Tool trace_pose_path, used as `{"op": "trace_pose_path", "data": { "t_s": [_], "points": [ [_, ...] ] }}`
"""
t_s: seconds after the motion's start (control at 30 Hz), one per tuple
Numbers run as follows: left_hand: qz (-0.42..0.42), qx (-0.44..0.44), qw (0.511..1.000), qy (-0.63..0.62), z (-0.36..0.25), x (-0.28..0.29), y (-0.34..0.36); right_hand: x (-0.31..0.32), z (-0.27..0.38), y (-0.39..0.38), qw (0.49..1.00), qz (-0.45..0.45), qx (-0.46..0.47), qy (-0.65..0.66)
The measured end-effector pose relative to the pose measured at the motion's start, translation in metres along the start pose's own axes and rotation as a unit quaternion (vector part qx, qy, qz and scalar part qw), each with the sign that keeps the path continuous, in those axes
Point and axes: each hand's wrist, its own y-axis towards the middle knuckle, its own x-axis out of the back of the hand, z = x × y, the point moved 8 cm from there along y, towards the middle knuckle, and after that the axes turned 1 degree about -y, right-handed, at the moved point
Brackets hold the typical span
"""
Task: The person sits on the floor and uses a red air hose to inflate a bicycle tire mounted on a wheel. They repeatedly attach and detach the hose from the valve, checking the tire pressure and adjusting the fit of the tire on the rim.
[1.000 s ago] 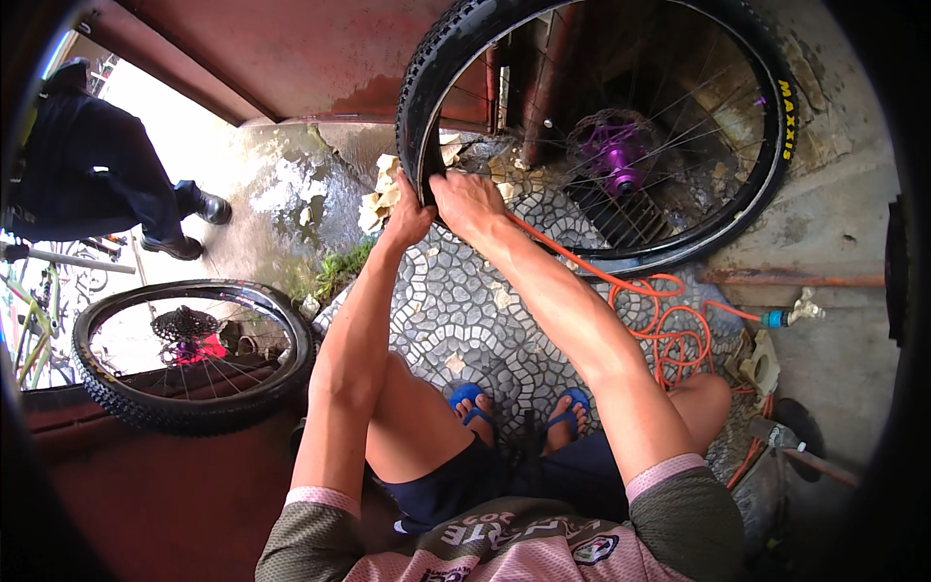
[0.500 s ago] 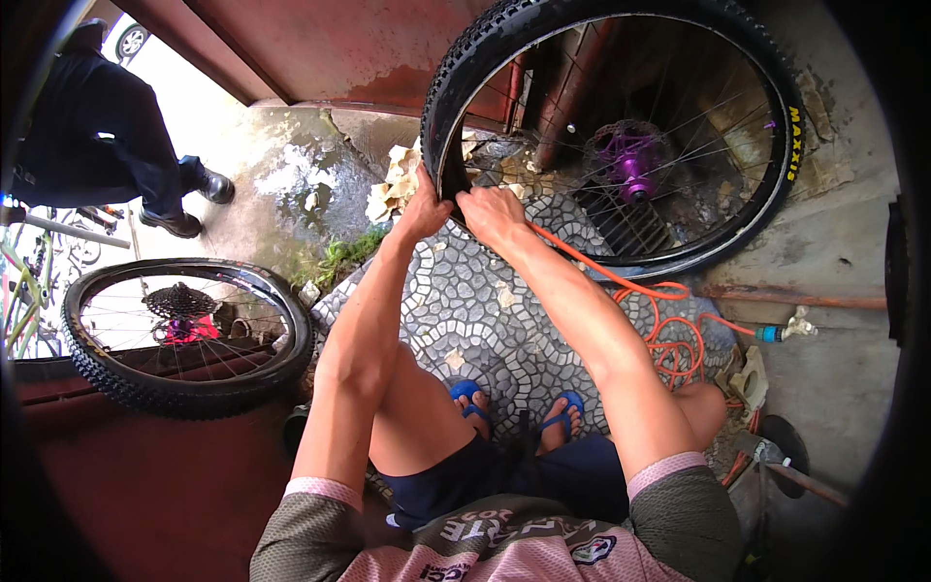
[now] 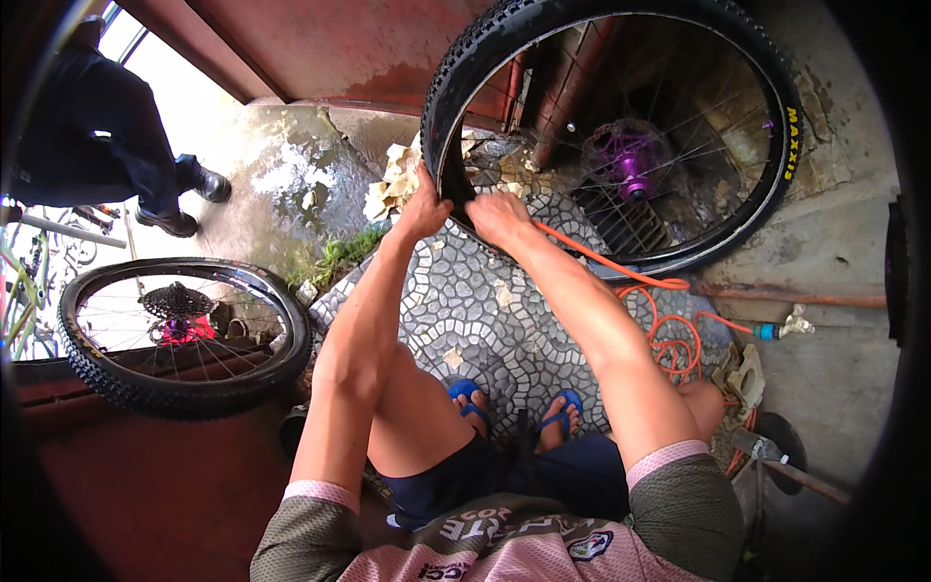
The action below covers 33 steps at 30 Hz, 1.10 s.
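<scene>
A large bicycle wheel with a black knobby tire (image 3: 448,92) and a purple hub (image 3: 632,173) stands in front of me at the upper right. My left hand (image 3: 424,210) is closed on the tire at the wheel's lower left, thumb toward the rim. Beside it, my right hand (image 3: 497,219) has its fingers curled at the inner edge of the same tire, where a dark strip of rubber (image 3: 453,179) shows between the two hands. The right fingertips are partly hidden.
A second bicycle wheel (image 3: 175,403) with a cassette lies at left. An orange hose (image 3: 652,282) runs behind my right forearm to a wall tap (image 3: 797,323). A drain grate (image 3: 626,221) lies behind the wheel. Another person (image 3: 92,136) in dark clothes stands at upper left.
My right hand has shifted slightly to the right along the rim, and the wheel has tilted a little. My left hand stays nearly in place.
</scene>
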Motion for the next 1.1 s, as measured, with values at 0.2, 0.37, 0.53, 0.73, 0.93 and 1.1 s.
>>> {"op": "trace_pose_path", "data": {
  "t_s": [0.2, 0.37, 0.53, 0.73, 0.93, 1.1],
  "points": [
    [0.006, -0.012, 1.000, -0.010, -0.010, 0.007, -0.009, 0.021, 0.012, -0.010, 0.990, -0.108, -0.043, 0.083],
    [0.019, 0.021, 0.999, -0.020, -0.012, 0.017, -0.012, 0.020, 0.014, 0.000, 0.996, -0.069, -0.016, 0.044],
    [0.009, -0.015, 0.999, -0.045, -0.022, 0.013, -0.011, 0.013, 0.002, 0.000, 0.997, -0.045, -0.027, 0.053],
    [0.013, 0.014, 1.000, -0.019, -0.003, 0.009, -0.004, 0.028, 0.007, 0.004, 0.990, -0.075, -0.040, 0.112],
    [0.033, 0.004, 0.998, -0.057, -0.016, 0.004, -0.005, 0.018, -0.003, -0.002, 0.994, -0.043, -0.033, 0.096],
    [0.007, -0.010, 0.998, -0.067, -0.001, 0.013, -0.003, 0.050, 0.008, 0.000, 0.969, -0.141, -0.060, 0.195]
  ]
}}
